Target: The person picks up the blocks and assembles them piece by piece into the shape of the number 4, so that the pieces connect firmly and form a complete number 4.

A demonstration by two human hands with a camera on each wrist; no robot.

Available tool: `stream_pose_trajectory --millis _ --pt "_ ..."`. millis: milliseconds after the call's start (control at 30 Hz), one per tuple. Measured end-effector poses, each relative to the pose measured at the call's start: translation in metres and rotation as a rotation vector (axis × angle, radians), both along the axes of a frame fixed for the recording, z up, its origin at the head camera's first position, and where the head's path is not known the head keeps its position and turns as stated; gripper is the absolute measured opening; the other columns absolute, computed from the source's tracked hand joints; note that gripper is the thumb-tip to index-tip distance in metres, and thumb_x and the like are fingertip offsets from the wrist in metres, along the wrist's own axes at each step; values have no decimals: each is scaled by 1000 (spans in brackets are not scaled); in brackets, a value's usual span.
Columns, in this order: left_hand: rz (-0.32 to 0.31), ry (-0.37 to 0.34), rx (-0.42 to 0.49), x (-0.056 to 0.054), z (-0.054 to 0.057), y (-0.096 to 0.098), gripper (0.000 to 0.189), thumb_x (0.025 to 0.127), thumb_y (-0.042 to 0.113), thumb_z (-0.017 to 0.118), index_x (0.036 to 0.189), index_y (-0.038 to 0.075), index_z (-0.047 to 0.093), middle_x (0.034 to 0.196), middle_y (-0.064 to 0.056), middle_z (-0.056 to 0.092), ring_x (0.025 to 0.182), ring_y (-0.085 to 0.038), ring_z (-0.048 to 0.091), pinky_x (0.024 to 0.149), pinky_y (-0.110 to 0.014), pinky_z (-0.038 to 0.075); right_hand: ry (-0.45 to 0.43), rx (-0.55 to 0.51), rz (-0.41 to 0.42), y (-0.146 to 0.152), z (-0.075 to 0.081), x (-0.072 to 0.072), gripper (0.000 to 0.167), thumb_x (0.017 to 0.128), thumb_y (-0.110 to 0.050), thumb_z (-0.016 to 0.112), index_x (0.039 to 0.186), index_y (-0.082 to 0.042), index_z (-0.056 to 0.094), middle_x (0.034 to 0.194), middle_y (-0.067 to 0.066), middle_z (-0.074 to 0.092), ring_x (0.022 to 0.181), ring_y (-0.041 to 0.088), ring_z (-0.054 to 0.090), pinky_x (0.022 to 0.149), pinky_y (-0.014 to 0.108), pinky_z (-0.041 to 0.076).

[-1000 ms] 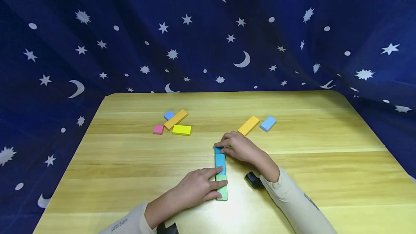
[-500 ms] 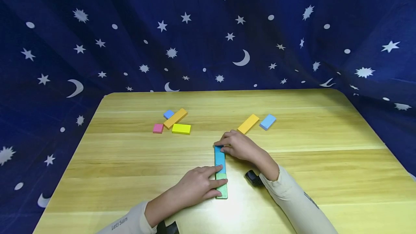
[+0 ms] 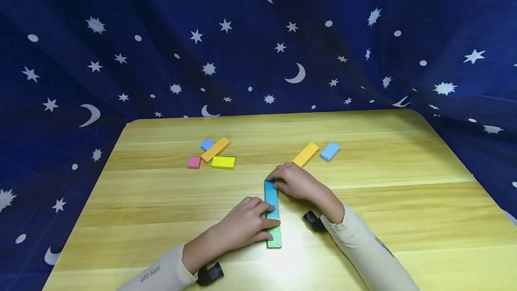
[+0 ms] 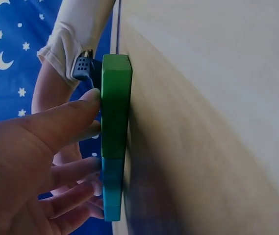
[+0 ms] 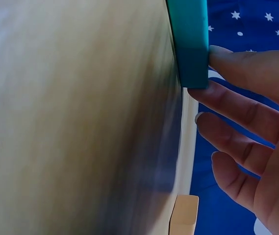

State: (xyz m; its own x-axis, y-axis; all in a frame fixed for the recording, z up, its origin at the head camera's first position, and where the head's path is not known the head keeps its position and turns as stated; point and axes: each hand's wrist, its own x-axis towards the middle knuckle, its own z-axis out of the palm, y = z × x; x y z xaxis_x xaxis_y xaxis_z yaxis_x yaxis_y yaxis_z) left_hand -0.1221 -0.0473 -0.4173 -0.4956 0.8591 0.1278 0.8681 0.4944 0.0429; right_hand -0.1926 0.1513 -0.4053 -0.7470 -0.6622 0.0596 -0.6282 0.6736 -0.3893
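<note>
A straight row of flat blocks runs away from the person in the head view. Nearest is a green block (image 3: 274, 238), followed by a blue block (image 3: 272, 200) and a small blue block (image 3: 268, 185) at the far end. My left hand (image 3: 244, 223) lies beside the row with spread fingers, its fingertips on the tops of the green and longer blue blocks. My right hand (image 3: 296, 180) pinches the small blue block's end corner. In the right wrist view its thumb (image 5: 249, 68) touches the top and its index finger (image 5: 242, 105) meets the end face; the other fingers hold nothing.
Just beyond my right hand lie an orange block (image 3: 305, 154) and a light blue block (image 3: 329, 152). Back left, another orange block (image 3: 216, 149) is grouped with a yellow block (image 3: 223, 162), a pink block (image 3: 194, 162) and a blue block (image 3: 207, 144). A starry curtain (image 3: 242, 48) hangs behind the table.
The head view shifts slightly. My left hand's knuckles have risen a little while its fingertips stay on the row. My right hand keeps its place at the far end.
</note>
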Motion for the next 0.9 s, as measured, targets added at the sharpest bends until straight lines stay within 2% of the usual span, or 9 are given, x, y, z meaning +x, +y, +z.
stream_pose_trajectory --millis 133,300,467,633,900 --pt "21 -37 17 -7 -2 0 41 84 51 55 117 27 63 124 -1 53 110 -18 46 93 -32 42 1 -7 10 1 0 -1 18 85 -10 63 102 -10 69 99 2 68 91 19 59 81 33 46" --pt "71 -81 -10 -14 -6 -1 54 85 55 51 130 26 52 142 -9 38 127 -28 38 99 -39 40 4 -7 27 2 0 -2 17 86 -11 62 101 -10 69 98 2 69 91 18 59 82 33 46" --pt "62 -164 -36 -17 -8 -3 54 88 55 45 135 28 45 149 -12 25 135 -34 26 103 -44 35 -12 1 33 2 1 -2 18 87 -12 61 102 -9 69 99 2 69 92 18 60 83 34 46" --pt "36 -200 4 -19 -8 -6 52 88 54 45 133 29 47 150 -12 23 137 -35 23 106 -43 32 -21 2 34 2 1 -2 18 87 -12 60 103 -10 69 99 3 69 93 18 60 84 35 46" --pt "18 -251 52 -23 -10 -9 47 88 51 48 130 29 52 148 -13 28 136 -36 24 107 -44 30 -22 -11 44 3 1 -3 19 87 -12 61 104 -10 69 100 3 69 93 19 60 84 36 46"
